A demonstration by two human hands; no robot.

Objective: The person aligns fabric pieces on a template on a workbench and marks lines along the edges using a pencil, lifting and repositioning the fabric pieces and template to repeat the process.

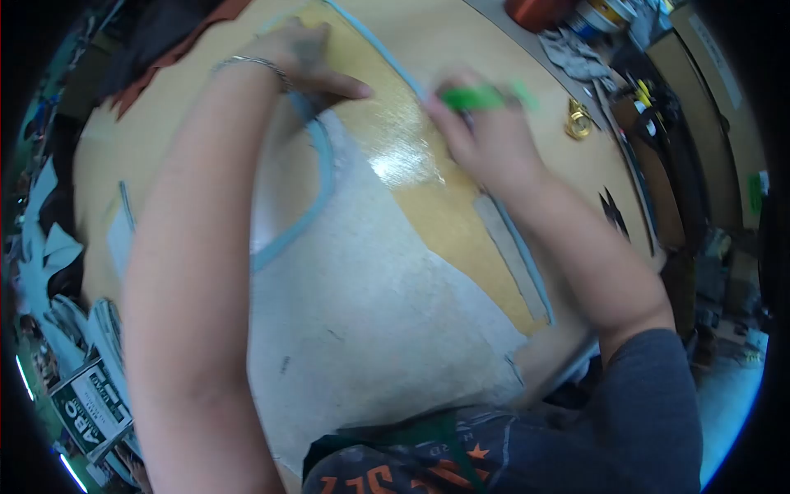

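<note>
A large flat piece (pixel 370 329), pale grey with a glossy yellow stretch (pixel 395 140) and light blue edges, lies across the table below both hands. My left hand (pixel 309 58), with a bracelet at the wrist, rests on the far part of the piece, fingers lying flat and thumb stretched out. Closed around a bright green object (pixel 477 98), my right hand (pixel 494 136) is at the piece's right blue edge (pixel 383 49). Motion smears that hand and the object, so its exact kind does not show. A narrow grey strip (pixel 510 255) lies along the right edge.
On the table's right side lie a gold-coloured metal item (pixel 578 120) and dark scissors or snips (pixel 613 212). Tins (pixel 605 16) and a grey rag (pixel 578 56) sit at the far right. Dark and reddish sheets (pixel 177 49) lie far left; a printed box (pixel 92 409) stands near left.
</note>
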